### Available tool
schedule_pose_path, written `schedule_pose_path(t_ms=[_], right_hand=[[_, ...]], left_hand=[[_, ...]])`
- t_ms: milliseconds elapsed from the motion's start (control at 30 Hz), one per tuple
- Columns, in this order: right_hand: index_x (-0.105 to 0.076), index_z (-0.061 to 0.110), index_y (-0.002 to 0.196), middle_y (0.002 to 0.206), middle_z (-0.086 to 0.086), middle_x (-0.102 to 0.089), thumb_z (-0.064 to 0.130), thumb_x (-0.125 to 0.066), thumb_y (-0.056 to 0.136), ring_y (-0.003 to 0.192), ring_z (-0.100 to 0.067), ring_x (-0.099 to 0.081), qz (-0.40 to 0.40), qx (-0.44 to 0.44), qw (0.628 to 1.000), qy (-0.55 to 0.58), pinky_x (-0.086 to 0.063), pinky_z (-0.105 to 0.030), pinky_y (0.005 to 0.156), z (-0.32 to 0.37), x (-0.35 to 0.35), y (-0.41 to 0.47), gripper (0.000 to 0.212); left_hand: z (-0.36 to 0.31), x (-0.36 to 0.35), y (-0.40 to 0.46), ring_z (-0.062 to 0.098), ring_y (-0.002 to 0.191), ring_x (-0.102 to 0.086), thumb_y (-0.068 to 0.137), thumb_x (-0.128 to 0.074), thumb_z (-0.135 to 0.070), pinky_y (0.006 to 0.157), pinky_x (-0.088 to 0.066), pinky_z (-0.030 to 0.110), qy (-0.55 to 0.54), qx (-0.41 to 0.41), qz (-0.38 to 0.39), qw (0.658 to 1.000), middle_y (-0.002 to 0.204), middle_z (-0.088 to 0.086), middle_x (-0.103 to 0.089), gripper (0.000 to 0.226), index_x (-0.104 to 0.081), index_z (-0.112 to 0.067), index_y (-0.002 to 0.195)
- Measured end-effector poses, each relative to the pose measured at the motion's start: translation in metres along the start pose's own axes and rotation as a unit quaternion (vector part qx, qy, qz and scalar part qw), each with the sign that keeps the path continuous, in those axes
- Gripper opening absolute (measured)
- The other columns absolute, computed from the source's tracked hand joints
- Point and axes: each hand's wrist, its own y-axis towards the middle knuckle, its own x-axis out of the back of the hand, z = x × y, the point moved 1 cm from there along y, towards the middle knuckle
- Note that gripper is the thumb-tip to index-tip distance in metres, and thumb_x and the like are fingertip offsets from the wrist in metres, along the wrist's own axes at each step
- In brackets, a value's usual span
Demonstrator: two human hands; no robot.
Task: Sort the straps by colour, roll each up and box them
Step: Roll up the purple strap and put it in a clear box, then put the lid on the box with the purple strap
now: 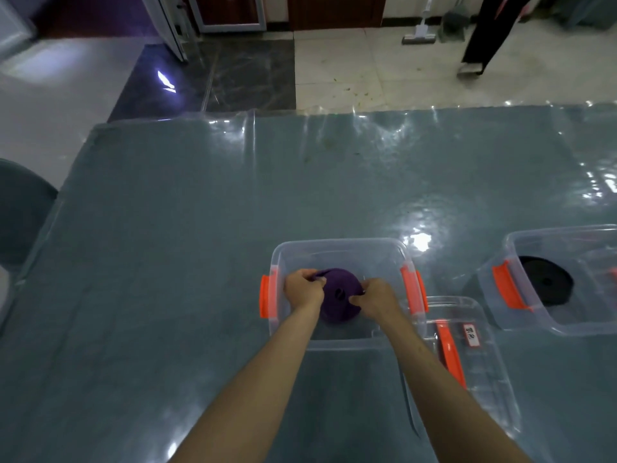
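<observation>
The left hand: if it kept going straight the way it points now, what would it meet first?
The left hand already grips the purple roll. Pushed on, away from the person, it would probably meet the far wall of the clear box next, though depth is hard to judge.

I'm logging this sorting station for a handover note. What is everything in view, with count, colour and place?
purple strap roll: 1, purple, inside the middle box, held by both hands
middle box: 1, clear with orange latches, on the table in front of the person
black strap roll: 1, black, inside the right box
right box: 1, clear with an orange latch, far right, partly out of frame
lid: 1, clear with an orange handle and a white label, flat on the table beside the middle box
table: 1, grey-blue under clear plastic sheet
chair: 1, grey, left edge
mop: 1, on the floor beyond
left hand: 1, grips the roll's left side
right hand: 1, grips its right side
</observation>
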Motion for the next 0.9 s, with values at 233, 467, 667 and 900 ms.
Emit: schedule_pose_path(t_ms=[233, 467, 667, 900], right_hand=[[-0.070, 0.003, 0.106, 0.102, -0.016, -0.073, 0.024, -0.078, 0.091, 0.101, -0.034, -0.071, -0.019, 0.016, 0.997, -0.071, -0.047, -0.031, 0.073, 0.007, 0.003, -0.001, 0.026], [-0.069, 0.011, 0.126, 0.121, -0.013, -0.069, 0.017, -0.068, 0.096, 0.112, -0.031, -0.067, -0.086, 0.193, 0.974, -0.083, -0.051, -0.039, 0.100, 0.014, 0.029, -0.056, 0.030], [-0.071, 0.019, 0.123, 0.122, 0.001, -0.069, 0.010, -0.069, 0.094, 0.110, -0.018, -0.062, -0.266, 0.280, 0.921, 0.039, -0.051, -0.031, 0.094, -0.044, 0.049, -0.118, 0.030], [-0.068, 0.004, 0.124, 0.122, -0.020, -0.064, 0.003, -0.069, 0.091, 0.110, -0.044, -0.061, -0.277, 0.083, 0.957, 0.012, -0.053, -0.050, 0.092, -0.166, 0.029, -0.120, 0.033]], left_hand=[[-0.006, -0.001, 0.005, 0.027, 0.111, -0.070, 0.088, -0.078, 0.003, 0.091, -0.055, 0.030, 0.031, 0.019, 0.019, 0.999, 0.117, 0.008, -0.075, 0.033, -0.075, -0.008, 0.120], [-0.014, 0.028, -0.032, 0.013, 0.084, -0.057, 0.096, -0.067, -0.010, 0.064, -0.042, 0.021, 0.171, -0.109, 0.063, 0.977, 0.106, -0.002, -0.063, 0.036, -0.060, -0.010, 0.131], [0.005, 0.083, -0.104, 0.024, 0.100, -0.066, 0.103, -0.065, -0.023, 0.089, -0.054, 0.040, 0.308, -0.401, 0.050, 0.861, 0.110, 0.003, -0.072, 0.017, -0.074, -0.013, 0.112], [0.059, 0.124, -0.161, 0.039, 0.124, -0.065, 0.080, -0.088, -0.005, 0.107, -0.053, 0.052, 0.396, -0.507, 0.034, 0.765, 0.135, 0.016, -0.067, 0.062, -0.067, -0.004, 0.138]])
